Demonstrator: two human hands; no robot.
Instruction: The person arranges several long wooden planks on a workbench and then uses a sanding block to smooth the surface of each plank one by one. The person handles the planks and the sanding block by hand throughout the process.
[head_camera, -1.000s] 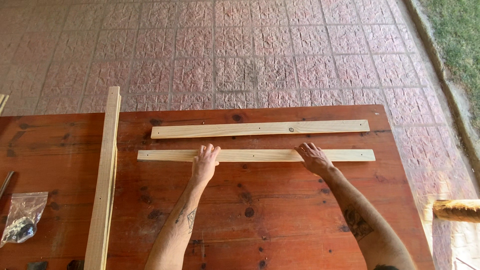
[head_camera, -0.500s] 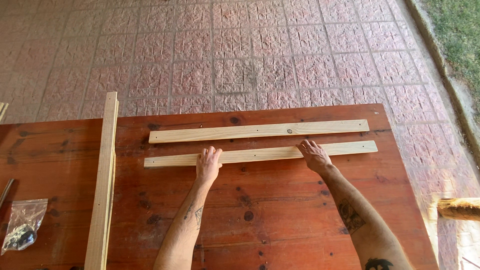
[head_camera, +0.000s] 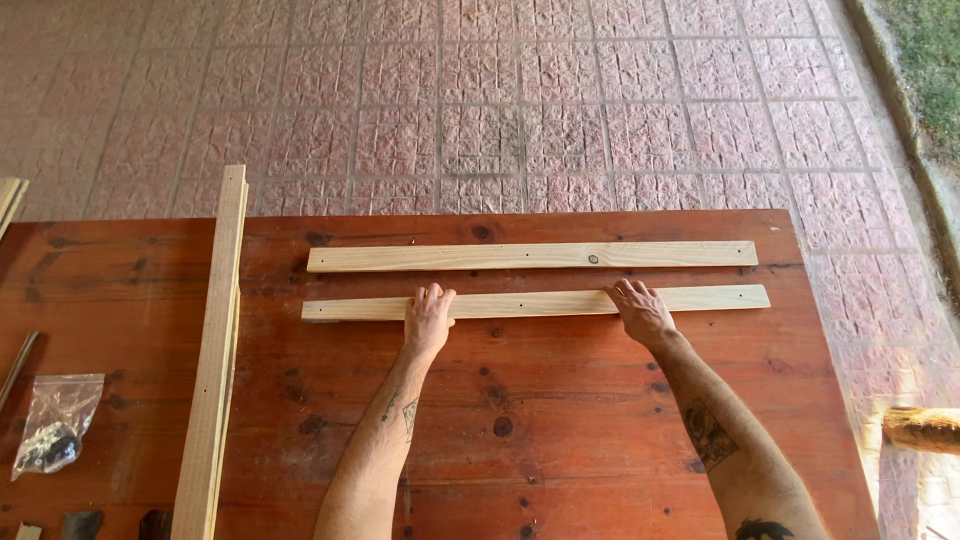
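Two pale wooden slats lie side by side across a red-brown wooden table (head_camera: 560, 420). The far slat (head_camera: 530, 256) rests untouched. My left hand (head_camera: 428, 318) lies flat with its fingertips on the near slat (head_camera: 530, 302), left of its middle. My right hand (head_camera: 640, 310) presses its fingers on the same slat toward its right half. Both hands are spread, pushing on the wood rather than wrapped around it. The near slat's right end sits slightly further away than its left end.
Long pale boards (head_camera: 215, 350) lie lengthwise on the table's left part. A clear plastic bag of small dark hardware (head_camera: 55, 420) sits at the left edge. Red paving (head_camera: 480, 100) lies beyond the table, grass at top right. A log end (head_camera: 920, 428) shows at right.
Both hands have slid the near slat away from me, closer to the far slat, and it has tilted slightly with its right end going further.
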